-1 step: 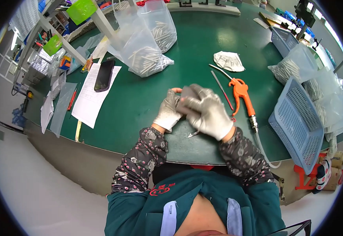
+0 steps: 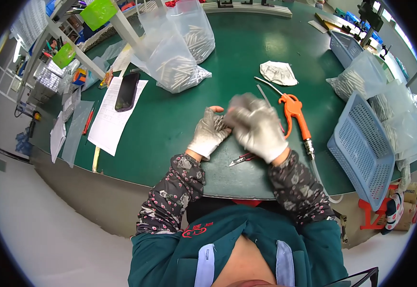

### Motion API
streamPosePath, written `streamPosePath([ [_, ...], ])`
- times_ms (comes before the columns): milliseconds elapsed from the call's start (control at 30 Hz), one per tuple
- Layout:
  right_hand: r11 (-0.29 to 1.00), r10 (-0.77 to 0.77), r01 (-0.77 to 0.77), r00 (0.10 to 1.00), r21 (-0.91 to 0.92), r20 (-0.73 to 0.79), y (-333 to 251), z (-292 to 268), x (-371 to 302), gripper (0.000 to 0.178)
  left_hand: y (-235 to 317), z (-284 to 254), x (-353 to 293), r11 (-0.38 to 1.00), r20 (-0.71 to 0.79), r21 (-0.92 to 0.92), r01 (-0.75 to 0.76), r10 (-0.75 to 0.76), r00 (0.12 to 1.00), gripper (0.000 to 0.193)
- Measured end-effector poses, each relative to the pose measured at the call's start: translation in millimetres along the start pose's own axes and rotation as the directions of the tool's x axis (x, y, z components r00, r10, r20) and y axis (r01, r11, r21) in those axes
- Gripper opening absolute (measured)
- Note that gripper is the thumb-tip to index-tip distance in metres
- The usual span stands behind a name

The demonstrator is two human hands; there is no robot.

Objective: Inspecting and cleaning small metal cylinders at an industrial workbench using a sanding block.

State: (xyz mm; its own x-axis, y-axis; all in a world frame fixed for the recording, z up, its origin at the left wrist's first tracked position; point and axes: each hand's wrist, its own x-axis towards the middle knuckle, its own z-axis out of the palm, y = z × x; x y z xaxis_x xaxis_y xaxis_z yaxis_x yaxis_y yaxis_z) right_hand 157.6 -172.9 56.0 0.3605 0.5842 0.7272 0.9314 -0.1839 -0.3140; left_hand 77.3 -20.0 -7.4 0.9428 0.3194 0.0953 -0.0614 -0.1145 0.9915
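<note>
My left hand, in a white glove with bare fingertips, is closed over the green table. A small grey textured thing shows in its fingers; its kind is hidden. Just right of it is my right hand, also gloved and blurred by motion, its fingers closed round a grey-brown flat pad. Below the right hand lie small snips with pointed metal blades, partly covered. Beside that hand lie a thin metal tool with a red handle and an orange air blow gun.
Clear bags of pale rods stand at the back. A phone lies on paper sheets at left, near a red pen. A crumpled white cloth lies beyond the blow gun. Blue baskets and more bags are at right.
My right hand has moved slightly right and away from my left hand, with the pad. More of the left hand's fingers and of the snips shows. The left hand has hardly moved.
</note>
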Motion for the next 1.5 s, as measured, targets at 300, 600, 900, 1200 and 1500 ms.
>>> streamPosePath([
  [300,0.916,0.256,-0.239,0.967,-0.321,0.010,15,-9,0,0.014,1,-1,-6,0.976,-0.021,0.216,-0.001,0.006,1.000,0.054],
  [600,0.912,0.356,-0.324,0.930,-0.251,0.094,22,-3,-13,0.019,-1,-1,-8,0.950,-0.062,0.311,-0.026,0.047,0.997,0.050],
  [900,0.985,0.110,-0.096,0.990,-0.145,0.091,-6,9,-1,0.010,5,0,-8,0.967,-0.056,0.252,-0.026,0.041,0.998,0.050],
  [1200,0.991,0.070,-0.052,0.986,-0.120,0.149,-8,20,5,0.017,11,3,-9,0.929,-0.054,0.353,-0.111,0.139,0.989,0.049],
  [1500,0.983,0.036,0.002,0.978,-0.182,0.207,-10,23,7,0.014,7,3,-7,0.930,-0.039,0.342,-0.138,0.160,0.986,0.049],
])
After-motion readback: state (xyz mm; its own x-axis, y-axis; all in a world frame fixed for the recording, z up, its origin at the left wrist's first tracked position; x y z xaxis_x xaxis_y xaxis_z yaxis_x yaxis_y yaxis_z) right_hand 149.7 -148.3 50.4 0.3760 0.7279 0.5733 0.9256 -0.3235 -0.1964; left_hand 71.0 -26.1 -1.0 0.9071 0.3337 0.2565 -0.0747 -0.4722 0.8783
